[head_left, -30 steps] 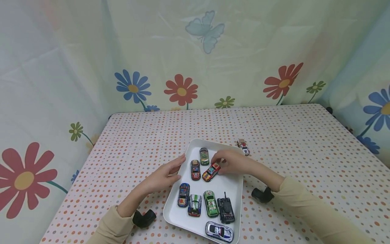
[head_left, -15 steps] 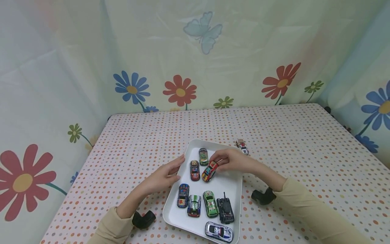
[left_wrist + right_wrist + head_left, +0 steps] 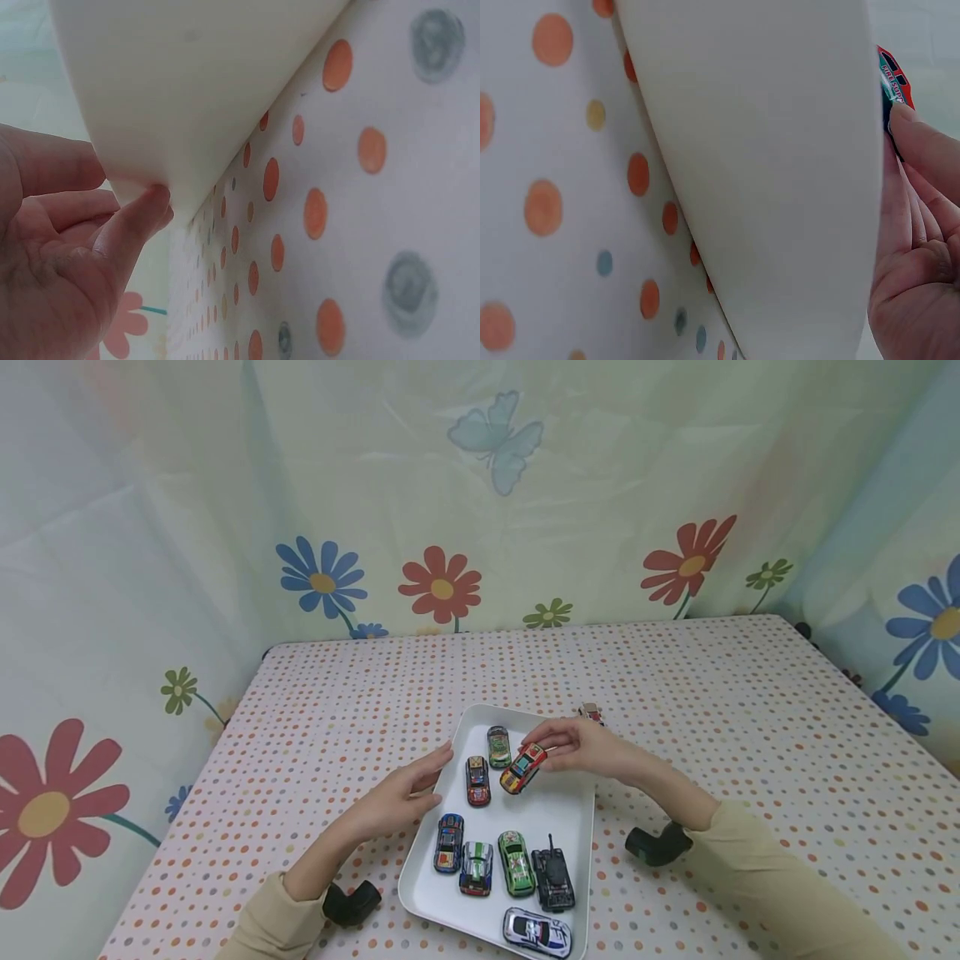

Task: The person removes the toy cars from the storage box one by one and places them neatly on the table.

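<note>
In the head view a red and yellow toy car (image 3: 522, 768) is tilted in the air over the far part of a white tray (image 3: 408, 906), pinched between the thumb and fingers of my right hand (image 3: 588, 747). Seen from the right wrist, only a bit of that car (image 3: 897, 84) shows past the tray wall, with the thumb against it. My left hand (image 3: 397, 793) rests at the tray's left side; the left wrist view shows its thumb (image 3: 146, 210) touching the outer wall. Closest to the held car lie a green car (image 3: 498, 747) and a red-fronted car (image 3: 477, 781).
Nearer in the tray are a blue car (image 3: 448, 843), a green-striped car (image 3: 476, 868), a bright green car (image 3: 516, 864), a black tank (image 3: 553, 878) and a white car (image 3: 537, 933). Beyond the tray, another car (image 3: 591, 713) stands on the dotted tablecloth (image 3: 360, 702), partly behind my right hand.
My right hand has lifted the red and yellow car off the tray floor and tilted it. My left hand stays at the tray's side. The view has shifted slightly.
</note>
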Motion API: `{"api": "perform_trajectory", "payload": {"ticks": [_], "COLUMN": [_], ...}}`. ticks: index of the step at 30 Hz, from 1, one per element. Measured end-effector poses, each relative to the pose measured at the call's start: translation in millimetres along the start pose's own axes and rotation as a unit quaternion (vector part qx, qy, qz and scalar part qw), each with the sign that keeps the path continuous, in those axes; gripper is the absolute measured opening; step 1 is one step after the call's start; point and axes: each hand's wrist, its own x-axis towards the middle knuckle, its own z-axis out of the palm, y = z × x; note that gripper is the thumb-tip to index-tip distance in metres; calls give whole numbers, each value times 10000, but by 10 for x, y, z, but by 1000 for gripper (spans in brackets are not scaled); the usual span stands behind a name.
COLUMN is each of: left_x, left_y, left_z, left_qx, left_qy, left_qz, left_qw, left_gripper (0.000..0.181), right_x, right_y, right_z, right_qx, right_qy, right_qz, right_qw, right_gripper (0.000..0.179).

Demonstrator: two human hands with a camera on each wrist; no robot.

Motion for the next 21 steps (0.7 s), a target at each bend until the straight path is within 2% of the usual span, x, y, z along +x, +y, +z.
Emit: {"api": "perform_trajectory", "payload": {"ticks": [7, 12, 17, 21], "left_x": [-7, -13, -10, -8], "left_y": [3, 4, 12, 10], "left_z": [2, -1, 1, -2], "left_qx": [39, 34, 12, 2], "left_qy": [15, 23, 15, 9], "left_qz": [3, 12, -4, -12], "left_qw": [10000, 10000, 10000, 10000], "left_gripper": [57, 57, 57, 58], "right_x": [-72, -172, -314, -404], "right_y": [-18, -16, 13, 71], "right_z": [-138, -284, -470, -637], "right_qx": [11, -72, -265, -446], "right_qy": [338, 858, 1484, 2008], "right_qz": [8, 99, 241, 474], "right_qw": [9994, 9962, 9883, 9775], "right_gripper": [42, 43, 44, 50]}}
